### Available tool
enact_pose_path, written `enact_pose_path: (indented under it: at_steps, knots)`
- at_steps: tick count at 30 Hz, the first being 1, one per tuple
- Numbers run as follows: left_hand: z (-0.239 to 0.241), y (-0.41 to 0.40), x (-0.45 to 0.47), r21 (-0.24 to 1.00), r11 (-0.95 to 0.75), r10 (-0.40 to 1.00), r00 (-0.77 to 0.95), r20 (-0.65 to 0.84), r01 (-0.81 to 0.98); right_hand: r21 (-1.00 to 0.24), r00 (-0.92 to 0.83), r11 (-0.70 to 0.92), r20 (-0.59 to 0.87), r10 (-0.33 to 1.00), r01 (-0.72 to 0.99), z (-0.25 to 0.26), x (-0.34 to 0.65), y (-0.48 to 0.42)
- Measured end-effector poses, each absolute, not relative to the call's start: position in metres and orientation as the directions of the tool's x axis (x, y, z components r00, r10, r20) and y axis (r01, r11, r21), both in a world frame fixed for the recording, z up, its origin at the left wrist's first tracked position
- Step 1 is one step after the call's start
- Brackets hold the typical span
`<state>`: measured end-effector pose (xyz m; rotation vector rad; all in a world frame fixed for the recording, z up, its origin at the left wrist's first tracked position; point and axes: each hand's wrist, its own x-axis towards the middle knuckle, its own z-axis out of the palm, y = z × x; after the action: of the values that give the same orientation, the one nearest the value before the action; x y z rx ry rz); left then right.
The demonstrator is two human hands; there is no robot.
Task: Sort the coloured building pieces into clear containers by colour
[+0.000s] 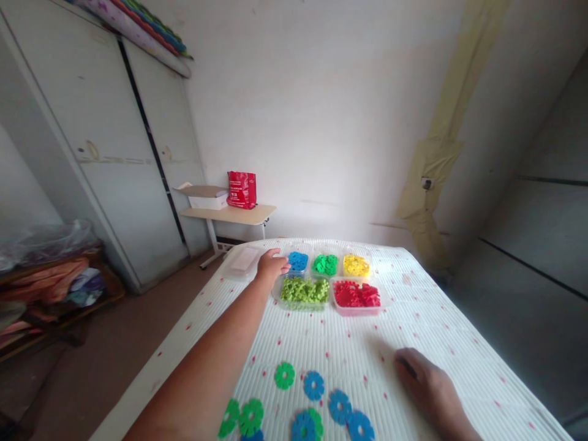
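Observation:
My left hand point(272, 264) reaches across the table to the left side of a clear box of blue plastic pieces point(297, 261). Its fingers are stretched out and apart at the box's edge, and I see nothing held in them. Closer to me on the right, my right hand point(427, 383) rests on the tablecloth with its fingers curled in; their inside is hidden. Between my arms lie loose notched discs, among them a green disc point(285, 375), a blue disc point(313, 386) and another blue disc point(340, 407). At the bottom edge, a blue disc point(303, 426) overlaps a green one.
Beside the blue box stand boxes of green pieces point(325, 264) and yellow pieces point(356, 265). Before them are boxes of light-green pieces point(304, 290) and red pieces point(356, 294). A clear lid or container point(243, 260) lies far left. A side table point(234, 214) holds a red bag point(242, 190).

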<state>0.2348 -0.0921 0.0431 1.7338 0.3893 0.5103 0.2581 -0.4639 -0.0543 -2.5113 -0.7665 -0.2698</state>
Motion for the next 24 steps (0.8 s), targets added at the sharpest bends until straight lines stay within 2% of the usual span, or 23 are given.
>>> enact_pose_path:
  at_steps: [8, 12, 15, 17, 20, 24]
  knots:
    - [-0.013, -0.064, 0.166, 0.969, -0.205, 0.658, 0.752, 0.034, 0.135, -0.426, 0.796, -0.672, 0.322, 0.512, 0.605, -0.039, 0.248, -0.451]
    - [-0.039, -0.053, 0.113, 0.965, -0.180, 0.714, 0.700, -0.004, 0.190, -0.450, 0.699, -0.551, 0.294, 0.652, 0.703, -0.021, 0.228, -0.404]
    - [-0.048, -0.050, 0.090, 0.974, -0.165, 0.745, 0.667, 0.020, 0.156, -0.473, 0.590, -0.419, 0.304, 0.748, 0.775, -0.011, 0.210, -0.355]
    - [-0.050, -0.050, 0.084, 0.972, -0.190, 0.757, 0.651, 0.054, 0.140, -0.460, 0.532, -0.379, 0.267, 0.803, 0.803, -0.007, 0.200, -0.323]
    - [-0.051, -0.050, 0.086, 0.951, -0.267, 0.760, 0.640, 0.108, 0.156, -0.360, 0.475, -0.405, 0.133, 0.870, 0.841, -0.008, 0.188, -0.286]
    - [-0.053, -0.050, 0.090, 0.939, -0.300, 0.764, 0.631, 0.133, 0.166, -0.254, 0.486, -0.478, -0.034, 0.873, 0.841, -0.016, 0.182, -0.267]
